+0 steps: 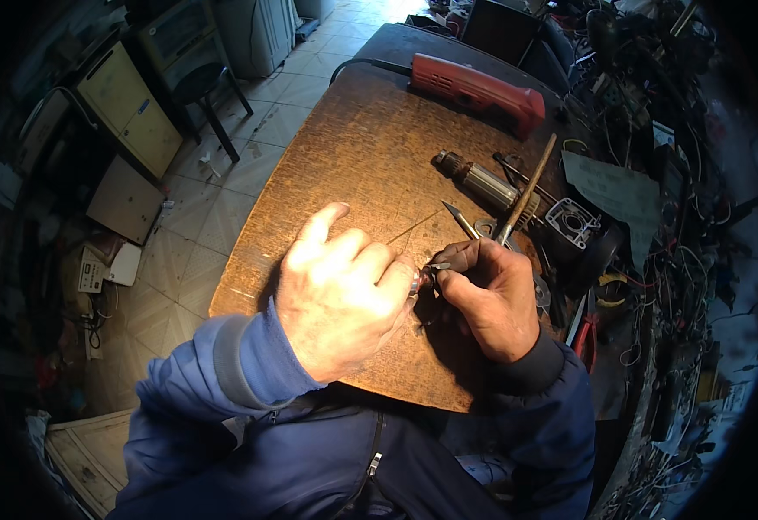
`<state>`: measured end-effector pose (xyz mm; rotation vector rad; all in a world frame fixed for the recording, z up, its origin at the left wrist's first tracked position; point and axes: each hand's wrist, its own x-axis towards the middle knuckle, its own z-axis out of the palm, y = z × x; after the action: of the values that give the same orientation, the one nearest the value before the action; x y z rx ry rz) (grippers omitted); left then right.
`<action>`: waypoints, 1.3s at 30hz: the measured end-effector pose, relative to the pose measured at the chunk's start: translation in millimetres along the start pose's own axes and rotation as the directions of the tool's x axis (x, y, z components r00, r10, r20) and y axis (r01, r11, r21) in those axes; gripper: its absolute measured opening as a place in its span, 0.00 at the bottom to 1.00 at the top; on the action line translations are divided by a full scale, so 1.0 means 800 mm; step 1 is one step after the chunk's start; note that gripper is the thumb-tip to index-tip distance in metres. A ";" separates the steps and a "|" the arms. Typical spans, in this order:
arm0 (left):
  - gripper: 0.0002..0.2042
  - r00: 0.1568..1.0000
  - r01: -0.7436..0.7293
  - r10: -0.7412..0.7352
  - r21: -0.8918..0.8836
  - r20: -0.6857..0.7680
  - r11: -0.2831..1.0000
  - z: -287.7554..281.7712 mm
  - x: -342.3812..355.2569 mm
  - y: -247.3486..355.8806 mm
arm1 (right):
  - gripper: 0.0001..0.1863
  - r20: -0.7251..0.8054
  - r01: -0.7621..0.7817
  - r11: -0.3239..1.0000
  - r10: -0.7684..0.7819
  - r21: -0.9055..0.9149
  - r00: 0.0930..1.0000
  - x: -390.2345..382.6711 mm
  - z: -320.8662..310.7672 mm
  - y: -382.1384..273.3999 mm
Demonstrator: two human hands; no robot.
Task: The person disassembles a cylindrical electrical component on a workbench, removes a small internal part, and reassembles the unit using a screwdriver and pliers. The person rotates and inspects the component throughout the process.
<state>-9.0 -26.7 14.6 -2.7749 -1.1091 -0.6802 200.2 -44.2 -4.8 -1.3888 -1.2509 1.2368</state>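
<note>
My left hand [334,295] is over the near part of the wooden table [336,156]. Its fingers curl inward toward a small dark part [428,277], while one digit sticks up at the far side. Close beside it, my right hand [498,302] pinches the same part between thumb and forefinger. A bit of bluish and red colour shows at the left fingertips. Fingers cover most of the part, so its kind cannot be made out. A thin wire [418,227] lies just beyond the left hand. A pointed metal tool [460,218] rests past the right hand.
Farther off lie a red power-tool housing [479,89] with a black cable and a motor armature with a chuck [487,185]. A wooden-handled tool [531,186], a metal gear housing [572,222] and red-handled pliers [584,336] crowd the right edge. A black stool [199,82] stands left.
</note>
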 end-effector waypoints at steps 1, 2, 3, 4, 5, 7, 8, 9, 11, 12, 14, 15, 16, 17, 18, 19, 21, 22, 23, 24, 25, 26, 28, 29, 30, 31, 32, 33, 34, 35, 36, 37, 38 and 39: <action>0.25 0.999 -0.028 0.028 -0.005 -0.020 1.000 0.001 -0.001 -0.003 | 0.09 0.000 0.002 1.000 -0.002 -0.004 1.000 0.000 0.000 0.000; 0.25 0.998 -0.062 0.060 -0.065 -0.031 0.996 -0.001 -0.004 -0.006 | 0.09 -0.001 0.007 1.000 -0.007 0.009 1.000 -0.001 0.000 0.001; 0.25 0.995 -0.096 0.091 -0.123 -0.045 0.988 -0.004 -0.006 -0.008 | 0.09 -0.002 0.012 1.000 -0.012 0.022 1.000 -0.001 0.001 0.000; 0.25 0.994 -0.089 0.079 -0.154 -0.069 0.984 -0.006 -0.005 -0.007 | 0.09 -0.002 0.019 0.999 -0.019 0.035 1.000 0.000 0.002 0.001; 0.25 0.993 -0.083 0.067 -0.185 -0.093 0.979 -0.009 -0.004 -0.007 | 0.09 0.004 0.023 0.999 -0.023 0.042 1.000 0.001 0.002 0.003; 0.25 0.987 0.008 -0.041 -0.206 -0.157 0.979 -0.010 0.004 0.002 | 0.09 0.011 0.030 0.998 -0.030 0.055 0.999 0.002 0.001 0.005; 0.25 0.986 0.048 -0.071 -0.153 -0.148 0.987 -0.008 0.006 0.006 | 0.09 0.008 0.025 0.998 -0.025 0.058 1.000 0.002 0.001 0.005; 0.26 0.985 0.088 -0.102 -0.099 -0.140 0.991 -0.005 0.007 0.010 | 0.09 0.004 0.020 0.998 -0.021 0.061 1.000 0.001 0.001 0.005; 0.25 0.992 0.113 -0.112 0.017 -0.057 0.993 -0.001 0.003 0.012 | 0.09 0.008 0.004 0.998 -0.005 0.055 1.000 0.001 0.001 0.002; 0.25 0.997 0.077 -0.077 0.002 -0.027 0.997 -0.001 0.001 0.008 | 0.09 0.010 -0.010 0.999 0.010 0.044 1.000 0.001 0.001 0.000; 0.24 1.000 0.002 -0.001 -0.035 0.029 0.999 -0.001 -0.002 -0.002 | 0.09 0.006 -0.018 1.000 0.018 0.025 1.000 0.000 0.000 -0.002; 0.24 1.000 -0.030 0.030 -0.061 -0.010 0.998 -0.002 0.000 -0.004 | 0.08 0.004 -0.011 1.000 0.011 0.019 1.000 0.000 0.000 -0.001; 0.24 0.997 -0.061 0.057 -0.086 -0.047 0.994 -0.003 0.000 -0.005 | 0.08 0.004 -0.005 1.000 0.005 0.013 1.000 0.000 0.000 -0.001; 0.23 0.993 -0.092 0.083 -0.109 -0.085 0.990 -0.004 0.001 -0.006 | 0.08 0.004 -0.004 1.000 0.004 0.031 1.000 0.000 0.000 0.000; 0.23 0.993 -0.076 0.063 -0.127 -0.097 0.989 -0.006 0.001 -0.004 | 0.08 0.003 -0.002 0.999 0.002 0.049 1.000 0.000 0.000 0.000; 0.23 0.993 -0.059 0.044 -0.146 -0.109 0.988 -0.009 0.002 -0.001 | 0.08 0.002 0.000 0.998 0.000 0.066 1.000 0.000 0.000 0.001; 0.24 0.989 0.021 -0.041 -0.139 -0.143 0.990 -0.008 0.004 0.005 | 0.08 0.000 0.027 0.998 -0.027 0.055 1.000 0.002 0.001 0.004; 0.24 0.981 0.085 -0.104 -0.115 -0.166 0.990 -0.005 0.007 0.008 | 0.08 -0.001 0.040 0.998 -0.040 0.051 0.999 0.002 0.001 0.005; 0.24 0.983 0.107 -0.118 -0.087 -0.141 0.991 -0.004 0.007 0.010 | 0.08 0.000 0.029 0.998 -0.029 0.048 1.000 0.002 0.001 0.005; 0.24 0.985 0.126 -0.132 -0.058 -0.115 0.990 -0.003 0.006 0.011 | 0.08 0.001 0.017 0.999 -0.017 0.046 1.000 0.002 0.000 0.005; 0.24 0.994 0.099 -0.100 -0.025 -0.038 0.995 -0.004 0.003 0.011 | 0.08 0.001 0.006 0.999 -0.006 0.044 1.000 0.002 0.000 0.004; 0.24 0.997 0.069 -0.069 0.005 0.039 0.998 -0.005 0.001 0.010 | 0.08 0.001 -0.009 0.999 0.009 0.038 1.000 0.001 -0.001 0.002; 0.23 1.000 0.004 -0.004 -0.046 0.000 0.999 -0.004 0.000 0.004 | 0.08 0.005 -0.042 0.999 0.042 0.028 0.999 -0.001 -0.001 -0.003; 0.23 0.999 -0.035 0.033 -0.059 -0.038 0.998 -0.003 -0.001 0.001 | 0.08 0.007 -0.034 0.999 0.034 0.042 0.999 0.000 0.000 -0.003; 0.22 0.995 -0.075 0.070 -0.071 -0.076 0.995 -0.002 -0.002 -0.002 | 0.09 0.009 -0.026 0.998 0.026 0.057 1.000 0.000 0.000 -0.003; 0.23 0.992 -0.099 0.091 -0.088 -0.086 0.991 -0.002 -0.005 -0.003 | 0.09 0.008 -0.020 0.997 0.019 0.071 1.000 0.000 0.000 -0.002; 0.24 0.989 -0.122 0.112 -0.105 -0.097 0.987 -0.003 -0.008 -0.003 | 0.09 0.003 0.001 0.998 -0.001 0.069 1.000 0.001 0.001 -0.001; 0.25 0.985 -0.144 0.132 -0.122 -0.108 0.982 -0.003 -0.010 -0.003 | 0.09 -0.002 0.022 0.998 -0.022 0.066 1.000 0.002 0.001 0.003; 0.26 0.989 -0.067 0.048 -0.133 -0.142 0.989 -0.003 -0.006 0.000 | 0.09 -0.006 0.043 0.997 -0.042 0.064 0.999 0.003 0.002 0.005; 0.27 0.984 0.011 -0.036 -0.146 -0.175 0.989 -0.004 0.002 0.006 | 0.09 -0.005 0.041 0.997 -0.041 0.072 0.999 0.003 0.002 0.005; 0.28 0.987 0.046 -0.064 -0.117 -0.150 0.992 -0.004 0.003 0.009 | 0.09 -0.005 0.039 0.996 -0.039 0.080 0.999 0.003 0.002 0.006; 0.29 0.988 0.079 -0.089 -0.086 -0.125 0.993 -0.004 0.005 0.011 | 0.09 -0.004 0.040 0.995 -0.039 0.089 0.999 0.003 0.002 0.005; 0.31 0.989 0.109 -0.114 -0.053 -0.099 0.993 -0.004 0.006 0.014 | 0.09 -0.004 0.022 0.996 -0.021 0.088 1.000 0.003 0.002 0.004; 0.30 0.996 0.091 -0.091 -0.026 -0.024 0.996 -0.004 0.004 0.013 | 0.08 -0.004 0.003 0.996 -0.003 0.086 1.000 0.002 0.002 0.004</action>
<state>-1.4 -33.1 19.7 -2.7425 -1.2371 -0.7413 199.4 -42.7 -8.2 -1.3256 -1.1829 1.2707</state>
